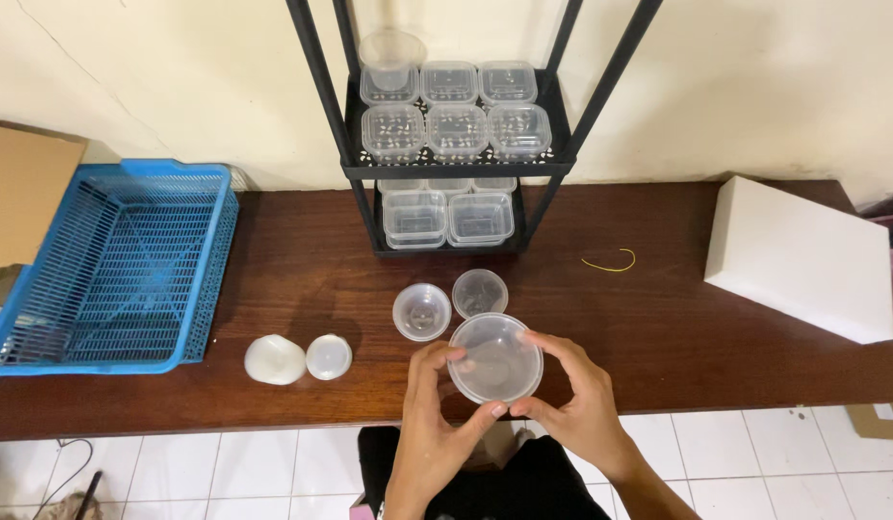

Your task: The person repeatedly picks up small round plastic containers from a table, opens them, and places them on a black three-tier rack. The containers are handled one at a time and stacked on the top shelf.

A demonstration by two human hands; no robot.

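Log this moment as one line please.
left hand: holds round clear container | right hand: holds same | behind: small cup, lid

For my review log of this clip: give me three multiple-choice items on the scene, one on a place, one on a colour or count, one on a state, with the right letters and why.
1. Where is the basket?
A. at the table's left end
B. on the rack
C. on the floor

2. What colour is the basket?
A. red
B. blue
C. green

3. How is the round tub held?
A. by the left hand alone
B. by no hand, it lies on the table
C. by both hands at its rim

Answers:
1 A: it lies on the table, left of the rack.
2 B: its mesh is blue.
3 C: the left hand and the right hand both grip its rim, near the table's front edge.
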